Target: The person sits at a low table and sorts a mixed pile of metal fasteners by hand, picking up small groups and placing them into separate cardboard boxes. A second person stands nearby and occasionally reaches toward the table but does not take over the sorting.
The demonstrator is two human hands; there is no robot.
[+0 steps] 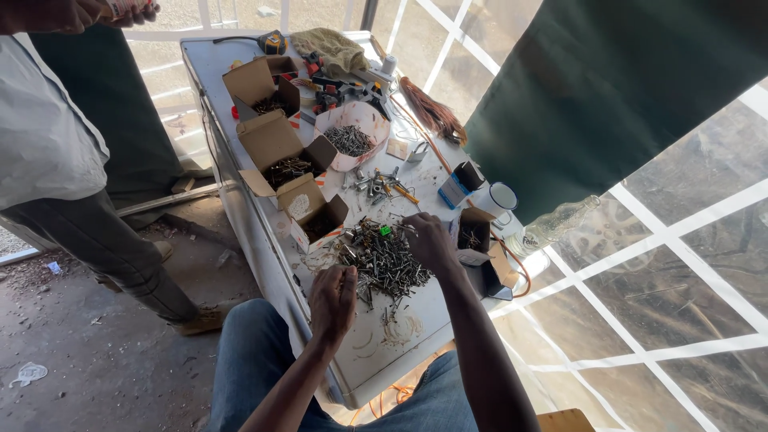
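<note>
The right hand (pixel 428 240) has its fingers curled on the screw pile (pixel 382 262), nearer than the left hand (pixel 332 294), whose fingers are bunched just beside it.

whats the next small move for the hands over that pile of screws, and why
Probably the left hand, cupped and seemingly holding a few screws, should carry them to the nearest open cardboard box. The right hand rests on the far edge of the screw pile, picking, and the row of boxes already holds similar dark screws, which suggests sorting.
</note>
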